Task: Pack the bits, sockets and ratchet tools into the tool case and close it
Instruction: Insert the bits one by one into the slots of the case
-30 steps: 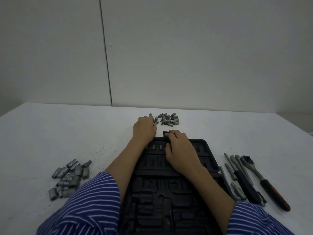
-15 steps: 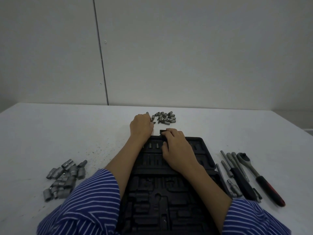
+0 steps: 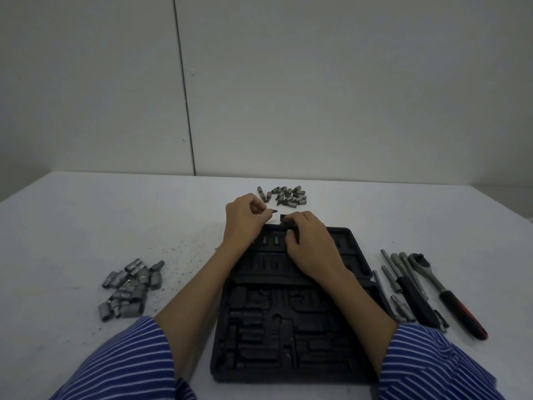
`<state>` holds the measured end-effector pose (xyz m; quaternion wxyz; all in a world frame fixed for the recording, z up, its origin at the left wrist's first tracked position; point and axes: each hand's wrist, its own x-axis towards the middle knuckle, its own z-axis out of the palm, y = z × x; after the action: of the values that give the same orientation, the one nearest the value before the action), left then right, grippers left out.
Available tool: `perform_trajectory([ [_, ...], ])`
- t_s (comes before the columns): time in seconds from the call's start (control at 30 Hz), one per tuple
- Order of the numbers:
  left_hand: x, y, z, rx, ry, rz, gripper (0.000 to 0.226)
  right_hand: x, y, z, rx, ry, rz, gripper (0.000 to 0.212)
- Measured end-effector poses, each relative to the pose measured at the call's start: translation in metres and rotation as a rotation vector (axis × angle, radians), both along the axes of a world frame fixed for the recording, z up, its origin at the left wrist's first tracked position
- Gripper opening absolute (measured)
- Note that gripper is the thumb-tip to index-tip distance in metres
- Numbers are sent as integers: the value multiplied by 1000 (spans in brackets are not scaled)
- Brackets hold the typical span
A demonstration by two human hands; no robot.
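Left hand (image 3: 245,220) fingers curled, pinching a single bit (image 3: 272,211) at its near end; the bit's long axis runs roughly level, left to right, with its tip pointing right toward the other hand, held just above the table past the case's far edge. Right hand (image 3: 311,243) lies knuckles-up over the far rows of the open black tool case (image 3: 288,321), fingers bent down onto the far rim by a small black latch tab (image 3: 283,218); cannot tell if they grip it. Two bits stand in the far-row slots (image 3: 271,241) between the hands. Case long axis runs away from the person, tray slots mostly unfilled. Loose bit pile (image 3: 285,194) lies beyond the hands. Sockets (image 3: 131,290) are heaped left of the case. Ratchet (image 3: 447,293) and extension bars (image 3: 403,281) lie right of the case, pointing away. White table (image 3: 86,226); striped sleeves (image 3: 129,362) at the bottom.
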<state>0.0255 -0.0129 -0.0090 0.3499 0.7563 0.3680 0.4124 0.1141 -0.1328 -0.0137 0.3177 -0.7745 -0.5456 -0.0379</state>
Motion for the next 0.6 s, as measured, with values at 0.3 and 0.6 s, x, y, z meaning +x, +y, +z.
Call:
perform_trajectory([
  [0.3, -14, -25, 3, -10, -45, -87, 5, 1, 0, 2, 85, 64, 45, 32],
  [0.6, -16, -31, 3, -30, -39, -160, 4, 3, -1, 3, 108, 146, 46, 19],
])
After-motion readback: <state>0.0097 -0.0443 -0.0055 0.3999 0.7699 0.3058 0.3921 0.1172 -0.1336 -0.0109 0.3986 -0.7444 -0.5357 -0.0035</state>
